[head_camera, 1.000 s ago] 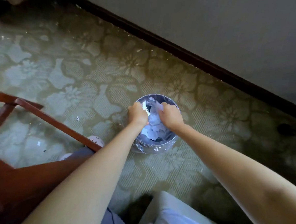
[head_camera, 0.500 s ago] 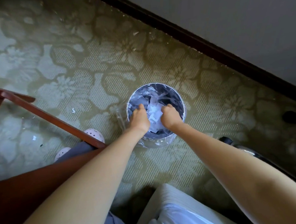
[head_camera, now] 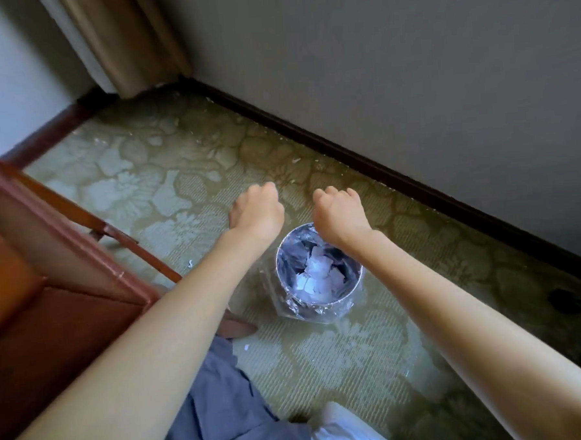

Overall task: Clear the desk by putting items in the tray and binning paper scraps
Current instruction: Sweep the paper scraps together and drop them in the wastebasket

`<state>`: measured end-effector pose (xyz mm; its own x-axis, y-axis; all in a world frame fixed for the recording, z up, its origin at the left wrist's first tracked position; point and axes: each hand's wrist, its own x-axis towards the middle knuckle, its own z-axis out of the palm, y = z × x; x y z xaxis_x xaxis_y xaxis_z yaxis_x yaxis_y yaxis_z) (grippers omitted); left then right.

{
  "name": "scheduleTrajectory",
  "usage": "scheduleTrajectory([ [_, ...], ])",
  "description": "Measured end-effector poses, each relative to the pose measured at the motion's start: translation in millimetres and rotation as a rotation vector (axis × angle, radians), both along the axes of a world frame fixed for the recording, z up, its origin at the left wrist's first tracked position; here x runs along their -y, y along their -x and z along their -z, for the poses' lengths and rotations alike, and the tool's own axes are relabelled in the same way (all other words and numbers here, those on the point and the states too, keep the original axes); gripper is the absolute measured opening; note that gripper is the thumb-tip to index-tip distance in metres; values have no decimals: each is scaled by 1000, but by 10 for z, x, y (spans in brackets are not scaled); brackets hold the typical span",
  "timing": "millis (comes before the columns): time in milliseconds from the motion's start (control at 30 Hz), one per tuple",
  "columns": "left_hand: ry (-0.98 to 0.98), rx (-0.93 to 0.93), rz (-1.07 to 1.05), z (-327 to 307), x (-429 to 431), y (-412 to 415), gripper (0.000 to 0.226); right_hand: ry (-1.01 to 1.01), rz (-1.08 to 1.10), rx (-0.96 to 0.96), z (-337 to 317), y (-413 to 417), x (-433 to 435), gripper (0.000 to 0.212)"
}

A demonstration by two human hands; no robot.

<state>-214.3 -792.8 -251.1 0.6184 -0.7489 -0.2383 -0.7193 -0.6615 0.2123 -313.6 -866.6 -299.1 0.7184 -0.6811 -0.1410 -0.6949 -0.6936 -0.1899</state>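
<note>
1. Left hand: held in the air, back toward the camera, wrist bent. The fingers hang loosely curled downward. No paper shows in it, though the palm side faces away.
2. Right hand: same posture, fingers loosely curled and drooping, nothing seen in its hold. The two hands are side by side with a gap between them.
3. Bin: small, round, lined with a clear plastic bag, and standing upright on the carpet. It sits below the hands. In the head view the right wrist overlaps the bin's far rim, while the left hand lies just to the left of and beyond that rim. Neither hand touches the bin.
4. Paper scraps: a heap of white pieces inside the bin, apart from both hands.
5. Stray scrap: a small white piece on the carpet left of the bin, near the reddish wooden furniture. Another white bit lies by the blue-grey trouser leg.
6. Surroundings: a dark skirting board runs behind the bin, and a beige curtain hangs in the corner.
</note>
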Motion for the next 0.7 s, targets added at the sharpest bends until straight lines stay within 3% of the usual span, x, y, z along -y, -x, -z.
scheduleTrajectory([
  [333,338,270,-212,-1609,-1361,-203,25,157,-167,423,-1767,-455,-1064,27],
  [533,340,384,-444,-1805,-2574,-437,28,134,-414,589,-2123,-907,-2191,29],
  [700,271,394,-711,-1773,-3570,-623,34,69,-723,597,-2099,-1343,-3140,20],
])
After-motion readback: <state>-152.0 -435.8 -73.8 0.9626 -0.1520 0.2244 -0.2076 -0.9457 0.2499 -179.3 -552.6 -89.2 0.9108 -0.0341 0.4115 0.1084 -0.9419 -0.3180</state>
